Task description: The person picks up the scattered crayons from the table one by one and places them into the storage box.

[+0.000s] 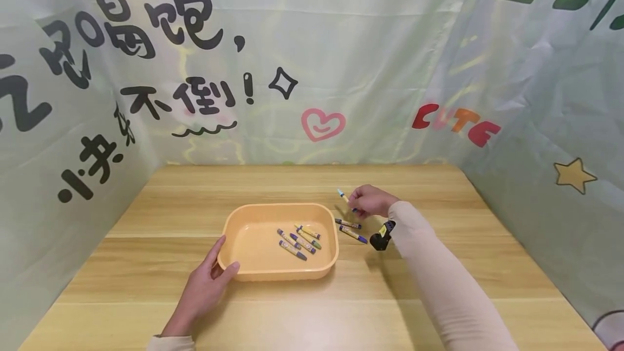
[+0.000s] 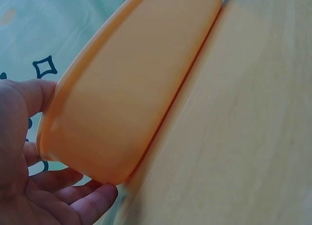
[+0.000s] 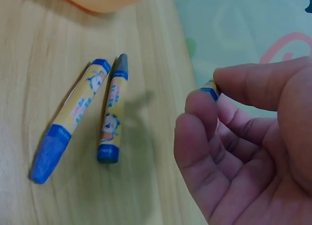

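My left hand (image 1: pixel 205 286) holds the near-left corner of an orange plastic tray (image 1: pixel 278 275), thumb at the rim and fingers against the outer wall (image 2: pixel 126 93). Inside the tray, several crayons (image 1: pixel 292 251) with yellow wrappers lie loosely together on the right side. Beyond the tray's right end, my right hand (image 1: pixel 372 201) pinches a light-blue-tipped crayon (image 1: pixel 343 197) above the table; in the right wrist view only a short piece of this crayon (image 3: pixel 210 90) shows between thumb and fingers. Below that hand, a blue crayon (image 3: pixel 73 117) and a greyish crayon (image 3: pixel 113 108) lie side by side.
The wooden table (image 1: pixel 302 318) carries the tray and crayons. Printed fabric (image 1: pixel 341 58) hangs along its back and both sides. A small black device (image 1: pixel 382 236) is worn at the right wrist, close to the loose crayons.
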### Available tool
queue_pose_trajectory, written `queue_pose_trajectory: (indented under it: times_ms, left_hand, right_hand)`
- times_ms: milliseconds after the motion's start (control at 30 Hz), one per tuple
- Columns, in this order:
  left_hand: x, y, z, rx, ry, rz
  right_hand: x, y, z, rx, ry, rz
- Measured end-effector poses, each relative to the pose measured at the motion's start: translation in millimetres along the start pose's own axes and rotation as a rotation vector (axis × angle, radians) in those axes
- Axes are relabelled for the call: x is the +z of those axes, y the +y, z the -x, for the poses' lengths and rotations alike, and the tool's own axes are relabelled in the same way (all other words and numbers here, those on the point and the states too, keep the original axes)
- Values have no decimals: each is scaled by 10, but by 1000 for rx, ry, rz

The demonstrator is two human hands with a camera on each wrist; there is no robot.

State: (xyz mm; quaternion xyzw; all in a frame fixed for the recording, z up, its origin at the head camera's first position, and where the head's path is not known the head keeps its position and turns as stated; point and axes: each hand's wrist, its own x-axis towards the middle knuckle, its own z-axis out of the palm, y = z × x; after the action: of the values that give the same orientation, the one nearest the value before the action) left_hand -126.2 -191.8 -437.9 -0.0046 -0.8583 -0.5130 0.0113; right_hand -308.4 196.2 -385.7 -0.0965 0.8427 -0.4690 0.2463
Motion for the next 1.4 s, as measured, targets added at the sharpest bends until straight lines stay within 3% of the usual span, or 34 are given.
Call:
queue_pose_trajectory:
  times_ms: [800, 1400]
  left_hand:
    - [9, 0, -17, -20, -3, -48]
    - [-3, 4, -15, -23, -14, -45]
  right_hand:
    - [51, -363, 40, -42, -57, 8]
    - [279, -610, -22, -87, -100, 44]
